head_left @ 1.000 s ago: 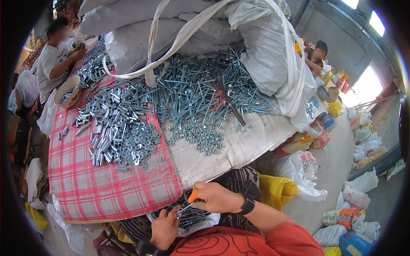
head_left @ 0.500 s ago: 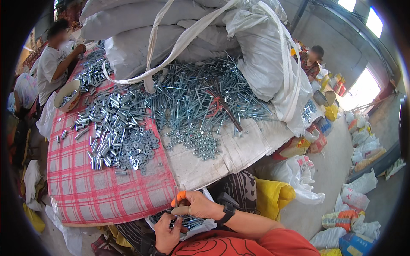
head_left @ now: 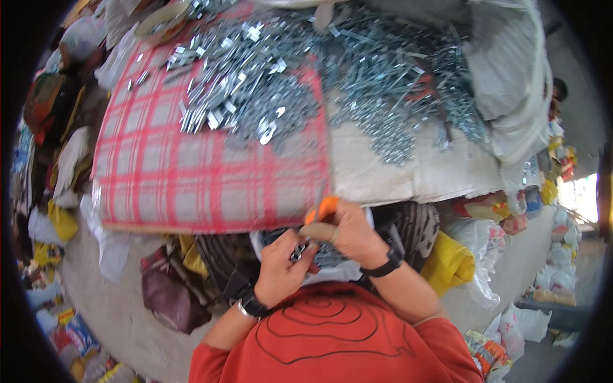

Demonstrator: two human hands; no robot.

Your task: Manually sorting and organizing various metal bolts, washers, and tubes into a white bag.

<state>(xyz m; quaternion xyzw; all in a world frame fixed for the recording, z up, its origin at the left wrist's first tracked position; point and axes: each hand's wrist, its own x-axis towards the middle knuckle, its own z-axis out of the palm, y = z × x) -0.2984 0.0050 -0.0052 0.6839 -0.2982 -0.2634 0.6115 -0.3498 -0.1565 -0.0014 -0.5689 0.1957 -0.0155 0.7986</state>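
Close in front of my red shirt, both my hands work near each other at the table's near edge. My left hand [head_left: 281,267] is closed around small metal sleeves [head_left: 297,253], whose round open ends show by the thumb. My right hand [head_left: 354,236], with an orange cover and a tan one on its fingers, pinches a thin metal rod [head_left: 320,193] that points up; its lower end is hidden by the fingers. Beneath the hands, a whitish bag [head_left: 345,268] on my lap holds loose metal pieces [head_left: 327,257]. Motion blurs the fine detail.
A red-checked cloth [head_left: 166,172] covers the table's left, with heaped metal sleeves [head_left: 223,76] and flat washers [head_left: 274,105]. Nuts [head_left: 389,137] and long bolts [head_left: 396,57] lie to the right. A bowl [head_left: 163,22], large white sacks [head_left: 511,70] and a yellow bag [head_left: 450,262] stand around.
My view has tipped down and shifted left, so the table and hands sit higher and more of my shirt shows. Both hands keep their grips close together.
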